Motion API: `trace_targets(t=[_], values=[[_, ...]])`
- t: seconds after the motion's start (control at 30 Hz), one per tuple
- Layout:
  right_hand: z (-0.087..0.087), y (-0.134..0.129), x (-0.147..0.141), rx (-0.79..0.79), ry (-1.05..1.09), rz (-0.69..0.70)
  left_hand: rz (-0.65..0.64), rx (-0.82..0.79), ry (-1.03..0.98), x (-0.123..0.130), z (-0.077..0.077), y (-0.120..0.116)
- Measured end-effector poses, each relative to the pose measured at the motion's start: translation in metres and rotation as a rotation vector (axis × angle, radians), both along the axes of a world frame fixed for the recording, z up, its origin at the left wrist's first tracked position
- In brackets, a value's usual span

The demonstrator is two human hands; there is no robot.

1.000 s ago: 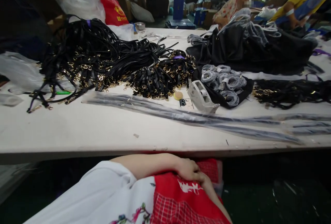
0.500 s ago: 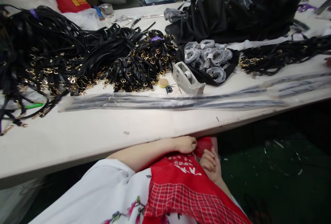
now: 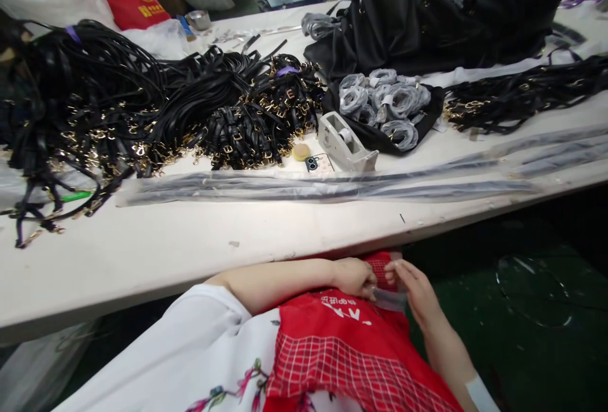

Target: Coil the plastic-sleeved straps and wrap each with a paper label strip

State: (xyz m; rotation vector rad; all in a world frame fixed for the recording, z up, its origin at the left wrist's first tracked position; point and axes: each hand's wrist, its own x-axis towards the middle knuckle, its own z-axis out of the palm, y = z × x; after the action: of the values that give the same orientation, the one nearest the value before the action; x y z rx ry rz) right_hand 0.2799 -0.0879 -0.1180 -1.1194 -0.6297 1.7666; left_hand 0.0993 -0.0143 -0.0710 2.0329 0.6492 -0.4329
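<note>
My left hand [image 3: 356,277] is closed at the table's front edge, over the red apron [image 3: 332,310]. Its fingers hold a strip of translucent plastic [image 3: 390,299], which reaches toward my right side. Facing it, my right hand [image 3: 412,285] has its fingertips pinched together just above the strip; what they hold is too small to tell. Beyond both hands, long plastic-wrapped straps [image 3: 285,187] lie across the white table [image 3: 190,241]. A grey tape dispenser [image 3: 346,146] stands behind them, beside a phone [image 3: 319,163] and a round yellow item [image 3: 301,151].
Black straps with gold clasps [image 3: 199,95] are heaped on the left. Coiled wrapped straps [image 3: 399,101] lie on black material in the middle, with a large black pile [image 3: 441,19] behind. More black straps [image 3: 527,95] are at the right.
My right hand has risen and turned, its forearm now showing further right. My left hand has shifted slightly right and down. The translucent strip now shows between them. The view has shifted slightly.
</note>
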Motion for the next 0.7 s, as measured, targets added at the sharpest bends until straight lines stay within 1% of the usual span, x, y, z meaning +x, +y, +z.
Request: trace_targets(t=[0.07,0.17,0.23,0.33,0.47,0.6,0.7], values=[[0.005,0.007,0.009,0.044,-0.141,0.125,0.052,-0.095,-0.057,-0.003,0.009,0.008],[0.012,0.010,0.016,0.076,-0.284,0.329,0.134,-0.240,-0.111,-0.012,0.023,0.024],[0.018,0.009,0.019,0.090,-0.371,0.398,0.168,-0.338,-0.113,-0.021,0.031,0.031],[0.032,0.009,0.022,0.142,-0.501,0.421,0.192,-0.479,-0.093,-0.030,0.039,0.036],[0.055,0.016,0.019,0.252,-0.632,0.439,0.219,-0.642,-0.077,-0.030,0.044,0.037],[0.069,0.020,0.015,0.306,-0.715,0.462,0.252,-0.693,-0.073,-0.027,0.045,0.035],[0.071,0.019,0.013,0.310,-0.782,0.392,0.241,-0.721,-0.105,-0.026,0.048,0.034]])
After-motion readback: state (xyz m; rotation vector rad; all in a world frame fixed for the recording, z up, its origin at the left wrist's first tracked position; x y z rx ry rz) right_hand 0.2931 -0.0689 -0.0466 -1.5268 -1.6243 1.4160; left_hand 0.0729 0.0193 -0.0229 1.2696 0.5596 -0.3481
